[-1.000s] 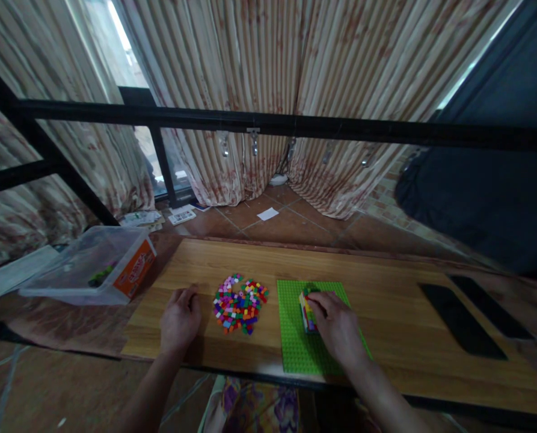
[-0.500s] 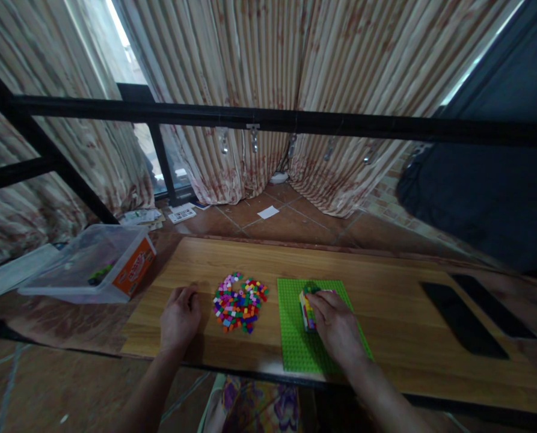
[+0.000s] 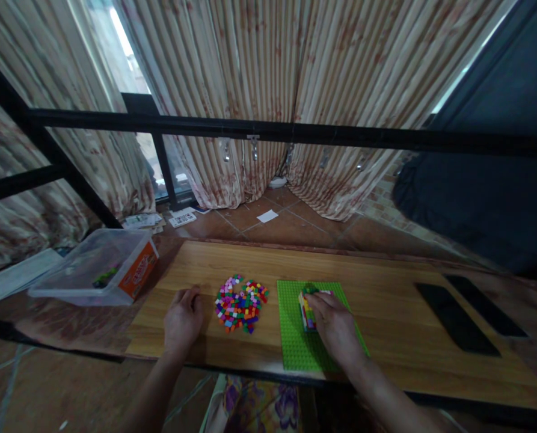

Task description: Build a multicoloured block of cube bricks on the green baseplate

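Note:
A green studded baseplate point(image 3: 297, 346) lies on the wooden table point(image 3: 385, 313). On it stands a small stack of coloured bricks point(image 3: 306, 310). My right hand point(image 3: 335, 328) lies on that stack, fingers curled over its top and right side. A loose pile of small coloured bricks point(image 3: 241, 304) sits left of the baseplate. My left hand point(image 3: 182, 319) rests on the table just left of the pile, fingers loosely curled, nothing visible in it.
Two dark flat slabs point(image 3: 457, 319) lie at the table's right. A clear plastic box with an orange label point(image 3: 101, 273) stands off the table's left. A black metal rail point(image 3: 272, 129) crosses in front of striped curtains.
The view has shifted slightly; both hands stay where they were, the right still on the brick stack.

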`<action>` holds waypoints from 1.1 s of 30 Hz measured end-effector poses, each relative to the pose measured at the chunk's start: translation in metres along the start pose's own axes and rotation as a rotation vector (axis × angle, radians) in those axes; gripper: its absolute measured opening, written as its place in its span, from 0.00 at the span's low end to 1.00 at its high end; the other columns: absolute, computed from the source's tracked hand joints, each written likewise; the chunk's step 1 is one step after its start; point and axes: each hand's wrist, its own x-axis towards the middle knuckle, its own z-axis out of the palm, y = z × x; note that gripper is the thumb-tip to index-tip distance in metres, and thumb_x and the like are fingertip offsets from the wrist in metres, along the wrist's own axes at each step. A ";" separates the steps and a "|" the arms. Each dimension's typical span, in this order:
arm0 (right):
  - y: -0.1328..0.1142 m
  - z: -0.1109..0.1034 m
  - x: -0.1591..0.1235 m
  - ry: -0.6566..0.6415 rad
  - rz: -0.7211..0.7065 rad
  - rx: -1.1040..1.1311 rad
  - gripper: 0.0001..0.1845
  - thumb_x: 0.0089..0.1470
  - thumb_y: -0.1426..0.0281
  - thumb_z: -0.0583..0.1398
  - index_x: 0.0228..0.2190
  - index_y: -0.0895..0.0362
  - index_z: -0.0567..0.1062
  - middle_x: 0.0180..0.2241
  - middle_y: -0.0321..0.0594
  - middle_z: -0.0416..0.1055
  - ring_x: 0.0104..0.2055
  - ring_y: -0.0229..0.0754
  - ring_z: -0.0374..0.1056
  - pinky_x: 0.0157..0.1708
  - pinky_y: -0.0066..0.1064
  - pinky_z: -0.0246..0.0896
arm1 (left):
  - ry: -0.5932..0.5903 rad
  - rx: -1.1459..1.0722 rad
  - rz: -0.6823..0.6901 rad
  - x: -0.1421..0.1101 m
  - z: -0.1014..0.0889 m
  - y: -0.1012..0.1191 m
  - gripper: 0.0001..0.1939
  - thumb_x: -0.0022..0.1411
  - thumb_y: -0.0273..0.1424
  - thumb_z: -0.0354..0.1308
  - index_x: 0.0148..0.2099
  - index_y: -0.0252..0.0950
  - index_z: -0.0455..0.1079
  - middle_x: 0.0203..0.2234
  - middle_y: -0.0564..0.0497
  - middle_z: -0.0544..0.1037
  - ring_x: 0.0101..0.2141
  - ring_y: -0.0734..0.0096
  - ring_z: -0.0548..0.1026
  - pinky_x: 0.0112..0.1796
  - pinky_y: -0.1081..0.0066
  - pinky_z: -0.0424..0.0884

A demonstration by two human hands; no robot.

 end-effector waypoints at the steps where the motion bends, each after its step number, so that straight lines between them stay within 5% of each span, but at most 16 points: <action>1: 0.000 -0.001 -0.001 0.023 0.012 0.017 0.17 0.63 0.74 0.49 0.42 0.55 0.77 0.38 0.42 0.76 0.42 0.44 0.71 0.48 0.38 0.65 | -0.001 -0.001 0.002 0.000 0.000 0.000 0.14 0.64 0.31 0.47 0.44 0.36 0.73 0.39 0.46 0.76 0.38 0.66 0.75 0.37 0.70 0.70; 7: -0.026 0.001 -0.006 0.212 0.074 0.078 0.15 0.63 0.71 0.51 0.41 0.57 0.78 0.39 0.44 0.77 0.42 0.43 0.72 0.44 0.34 0.67 | -0.030 0.018 -0.021 -0.001 -0.001 0.002 0.14 0.64 0.30 0.47 0.45 0.37 0.73 0.40 0.47 0.76 0.38 0.66 0.75 0.35 0.70 0.70; 14: -0.082 0.043 0.014 -0.051 0.187 0.084 0.13 0.59 0.76 0.53 0.36 0.56 0.78 0.34 0.42 0.77 0.38 0.42 0.72 0.40 0.30 0.65 | -0.025 0.011 -0.030 -0.002 0.004 -0.002 0.13 0.64 0.30 0.48 0.45 0.37 0.73 0.40 0.47 0.76 0.37 0.67 0.75 0.36 0.70 0.69; 22: -0.084 0.074 0.036 -0.155 0.327 -0.007 0.08 0.56 0.77 0.56 0.34 0.59 0.77 0.36 0.45 0.75 0.39 0.44 0.71 0.41 0.30 0.62 | -0.018 0.022 -0.007 -0.002 0.003 -0.003 0.13 0.64 0.30 0.48 0.44 0.37 0.73 0.38 0.48 0.76 0.37 0.67 0.75 0.35 0.71 0.69; 27: -0.087 0.064 0.034 -0.149 0.322 0.041 0.10 0.56 0.78 0.55 0.32 0.57 0.76 0.33 0.44 0.75 0.35 0.42 0.72 0.36 0.29 0.62 | -0.026 0.018 -0.027 -0.001 0.001 -0.001 0.13 0.64 0.30 0.48 0.43 0.37 0.73 0.39 0.47 0.76 0.36 0.67 0.76 0.34 0.71 0.69; 33: -0.078 0.018 0.008 -0.049 0.385 0.404 0.10 0.57 0.70 0.55 0.33 0.55 0.78 0.32 0.39 0.77 0.33 0.41 0.73 0.35 0.29 0.64 | -0.016 0.015 -0.018 0.000 0.000 0.000 0.14 0.64 0.31 0.48 0.44 0.36 0.73 0.40 0.46 0.76 0.38 0.65 0.76 0.36 0.70 0.70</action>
